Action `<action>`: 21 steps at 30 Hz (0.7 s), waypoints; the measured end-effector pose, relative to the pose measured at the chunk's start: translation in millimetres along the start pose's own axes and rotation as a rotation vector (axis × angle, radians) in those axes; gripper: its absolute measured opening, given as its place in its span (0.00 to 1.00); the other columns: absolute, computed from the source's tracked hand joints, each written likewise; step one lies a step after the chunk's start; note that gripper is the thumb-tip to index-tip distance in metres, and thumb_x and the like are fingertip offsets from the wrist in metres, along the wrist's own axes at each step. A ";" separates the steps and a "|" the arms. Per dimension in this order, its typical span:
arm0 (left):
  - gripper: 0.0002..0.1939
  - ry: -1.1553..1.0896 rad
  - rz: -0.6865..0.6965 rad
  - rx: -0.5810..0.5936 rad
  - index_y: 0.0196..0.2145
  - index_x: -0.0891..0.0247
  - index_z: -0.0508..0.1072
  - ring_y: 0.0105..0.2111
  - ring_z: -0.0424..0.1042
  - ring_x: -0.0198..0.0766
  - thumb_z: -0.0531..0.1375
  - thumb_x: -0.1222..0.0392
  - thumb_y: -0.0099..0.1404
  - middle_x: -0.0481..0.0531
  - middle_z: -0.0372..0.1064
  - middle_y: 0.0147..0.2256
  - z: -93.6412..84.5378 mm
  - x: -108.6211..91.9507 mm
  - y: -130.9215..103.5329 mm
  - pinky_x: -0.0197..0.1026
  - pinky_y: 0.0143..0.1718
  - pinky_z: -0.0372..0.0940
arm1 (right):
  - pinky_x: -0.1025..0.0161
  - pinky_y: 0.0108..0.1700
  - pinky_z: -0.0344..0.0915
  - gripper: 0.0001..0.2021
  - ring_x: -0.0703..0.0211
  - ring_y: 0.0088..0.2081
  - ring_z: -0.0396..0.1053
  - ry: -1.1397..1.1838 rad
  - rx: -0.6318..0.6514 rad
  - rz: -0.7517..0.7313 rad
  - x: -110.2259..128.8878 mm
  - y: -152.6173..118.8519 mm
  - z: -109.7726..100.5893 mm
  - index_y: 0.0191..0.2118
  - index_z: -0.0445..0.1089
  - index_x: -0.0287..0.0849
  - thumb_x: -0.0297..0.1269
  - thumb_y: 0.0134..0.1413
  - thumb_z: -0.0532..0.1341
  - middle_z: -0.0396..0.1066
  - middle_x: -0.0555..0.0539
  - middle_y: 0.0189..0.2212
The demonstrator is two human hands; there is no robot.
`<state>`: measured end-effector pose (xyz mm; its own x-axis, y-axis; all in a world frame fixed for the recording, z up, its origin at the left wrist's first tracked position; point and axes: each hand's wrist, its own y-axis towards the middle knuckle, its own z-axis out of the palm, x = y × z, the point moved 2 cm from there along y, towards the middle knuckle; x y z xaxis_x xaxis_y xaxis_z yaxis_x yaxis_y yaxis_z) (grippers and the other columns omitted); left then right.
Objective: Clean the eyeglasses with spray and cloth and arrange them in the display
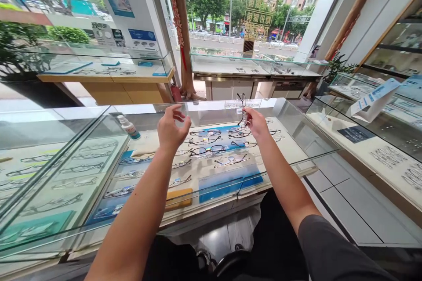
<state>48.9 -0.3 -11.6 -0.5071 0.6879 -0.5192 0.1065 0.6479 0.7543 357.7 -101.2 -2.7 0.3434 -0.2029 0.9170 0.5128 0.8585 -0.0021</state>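
Landmark: the spray bottle (131,129) at the far-left part of the glass bench (292,151). Can't tell if it sits on the glass or under it. Looks parked off to one side so it doesn't cover the frames.

Right grip (258,124) is well right of the bottle, clamped on a pair of glasses (243,117) — thumb and fingers pinched together at the frame. Glasses are well right of the bottle too, roughly on end, raised above the rows. A pinch there probably keeps skin off most of the lens; exact contact spot is too small to tell.

Left grip (172,126) is between bottle and glasses, nearer the bottle. Fingers curled, thumb spread apart, nothing in it. Reads as a free hand held up off the frames.

Spectacle frames (207,151) lie in rows right of the bottle, gaps between many of them — likely so each shows and lifts singly. Blue panel (219,189) is right of the bottle and nearer the wearer, by the front edge. Yellow case (180,199) is beside it, on the bottle's side.
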 end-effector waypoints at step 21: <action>0.07 0.098 -0.162 0.117 0.33 0.58 0.70 0.25 0.58 0.38 0.60 0.55 0.67 0.44 0.57 0.22 4.4 -2.4 -2.6 0.43 0.34 0.54 | 0.72 0.17 0.47 0.07 0.69 0.17 0.51 0.161 -0.148 0.349 15.8 -18.2 -108.5 0.38 0.62 0.47 0.33 0.71 0.60 0.61 0.59 0.19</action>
<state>53.7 -2.2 -14.0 -0.6060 0.5405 -0.5837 0.1126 0.7846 0.6097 439.1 -171.2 -31.5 0.6295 0.0069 0.7770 0.4473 0.8144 -0.3696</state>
